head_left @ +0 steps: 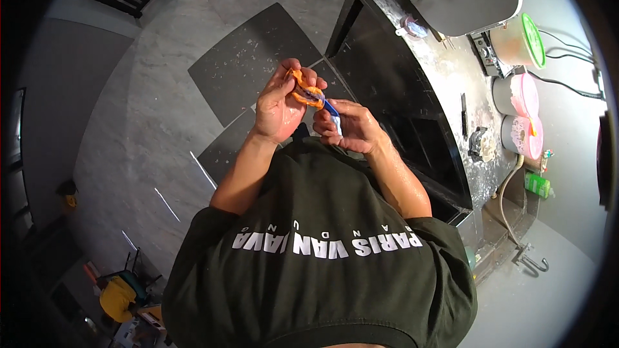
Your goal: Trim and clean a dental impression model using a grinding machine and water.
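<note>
Both my hands are held in front of my dark green shirt, at the middle of the head view. Between them is a small orange dental impression [309, 98] with a purple inner lining. My left hand [277, 108] pinches its orange edge with curled fingers, and the palm looks wet. My right hand [356, 127] grips a blue handle-like piece [331, 109] that meets the impression's right side. A pale, whitish-blue part shows below it by the right fingers. Whether the blue piece is the impression's tray or a separate tool, I cannot tell.
To my right runs a messy worktop [438, 67] over a black cabinet [387, 64]. On it stand a grey machine [474, 3], tubs with green [533, 40] and pink lids [530, 95], a black slim tool [463, 116] and a greyish lump [480, 145]. A hose [504, 203] and green bottle [537, 185] are nearby.
</note>
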`<state>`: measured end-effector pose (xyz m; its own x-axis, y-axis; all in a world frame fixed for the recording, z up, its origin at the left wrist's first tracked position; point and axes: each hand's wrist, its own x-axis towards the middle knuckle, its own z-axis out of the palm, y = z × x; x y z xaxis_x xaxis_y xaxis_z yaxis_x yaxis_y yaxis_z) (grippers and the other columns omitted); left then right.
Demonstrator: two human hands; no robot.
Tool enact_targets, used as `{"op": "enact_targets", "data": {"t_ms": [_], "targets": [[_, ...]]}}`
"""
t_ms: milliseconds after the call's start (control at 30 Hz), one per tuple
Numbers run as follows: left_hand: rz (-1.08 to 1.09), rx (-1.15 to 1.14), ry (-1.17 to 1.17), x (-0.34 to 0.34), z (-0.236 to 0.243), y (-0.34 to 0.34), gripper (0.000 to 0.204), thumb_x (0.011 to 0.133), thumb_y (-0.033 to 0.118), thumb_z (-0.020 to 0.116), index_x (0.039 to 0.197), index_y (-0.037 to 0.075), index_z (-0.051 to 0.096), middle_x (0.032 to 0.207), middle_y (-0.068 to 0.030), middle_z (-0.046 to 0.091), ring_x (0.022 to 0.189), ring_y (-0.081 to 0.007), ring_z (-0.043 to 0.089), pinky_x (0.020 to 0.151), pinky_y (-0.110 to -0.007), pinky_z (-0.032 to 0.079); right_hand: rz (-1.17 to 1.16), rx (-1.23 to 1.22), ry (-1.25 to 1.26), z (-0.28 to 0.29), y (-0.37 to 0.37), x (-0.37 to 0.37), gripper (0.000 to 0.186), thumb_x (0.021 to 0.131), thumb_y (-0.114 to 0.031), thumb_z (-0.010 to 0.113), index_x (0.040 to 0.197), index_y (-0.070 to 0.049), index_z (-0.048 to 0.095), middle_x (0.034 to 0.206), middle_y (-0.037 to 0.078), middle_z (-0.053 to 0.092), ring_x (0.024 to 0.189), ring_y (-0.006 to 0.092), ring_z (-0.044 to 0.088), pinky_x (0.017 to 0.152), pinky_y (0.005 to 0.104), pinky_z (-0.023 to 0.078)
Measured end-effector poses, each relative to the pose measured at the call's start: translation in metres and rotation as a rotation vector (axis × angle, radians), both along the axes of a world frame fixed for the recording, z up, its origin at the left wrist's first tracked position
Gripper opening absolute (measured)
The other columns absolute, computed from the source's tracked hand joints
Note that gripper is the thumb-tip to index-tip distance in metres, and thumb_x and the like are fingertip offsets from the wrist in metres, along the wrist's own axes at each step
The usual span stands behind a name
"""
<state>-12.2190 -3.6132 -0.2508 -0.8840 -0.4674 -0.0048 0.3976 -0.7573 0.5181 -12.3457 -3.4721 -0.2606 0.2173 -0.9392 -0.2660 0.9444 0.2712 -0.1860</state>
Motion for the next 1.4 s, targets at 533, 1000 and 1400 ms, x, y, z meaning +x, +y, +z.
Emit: {"op": "enact_targets", "data": {"t_ms": [533, 1000, 1400], "targets": [[0.234, 0.027, -0.555, 0.027, -0.033, -0.026, 0.031, 0.089, 0.017, 0.052, 0.118, 0.008, 0.057, 0.106, -0.0057, 0.060, 0.098, -0.0168, 0.055, 0.088, -0.032, 0.040, -0.696, 0.560, 0.957, -0.030, 0.038, -0.080, 0.014, 0.094, -0.018, 0.066, 0.090, -0.005, 0.067, 0.082, 0.003, 0.066, 0.066, 0.0057, 0.050, 0.059, 0.0208, 0.038], [0.140, -0.066, -0.552, 0.012, -0.022, -0.020, 0.028, 0.090, 0.017, 0.054, 0.116, 0.007, 0.055, 0.097, -0.0046, 0.059, 0.091, -0.0162, 0.054, 0.081, -0.030, 0.042, -1.007, 0.878, 0.695, -0.095, 0.046, -0.121, 0.022, 0.097, -0.025, 0.063, 0.093, -0.004, 0.063, 0.076, 0.003, 0.062, 0.055, 0.0057, 0.042, 0.047, 0.0210, 0.031], [0.069, -0.273, -0.671, 0.034, -0.030, -0.019, 0.024, 0.092, 0.020, 0.056, 0.112, 0.008, 0.060, 0.100, -0.0031, 0.063, 0.092, -0.0121, 0.058, 0.081, -0.027, 0.042, -0.494, 0.325, 1.251, -0.032, -0.029, -0.002, 0.023, 0.096, -0.023, 0.066, 0.091, -0.001, 0.070, 0.073, -0.001, 0.064, 0.062, 0.0037, 0.048, 0.056, 0.0209, 0.037]]}}
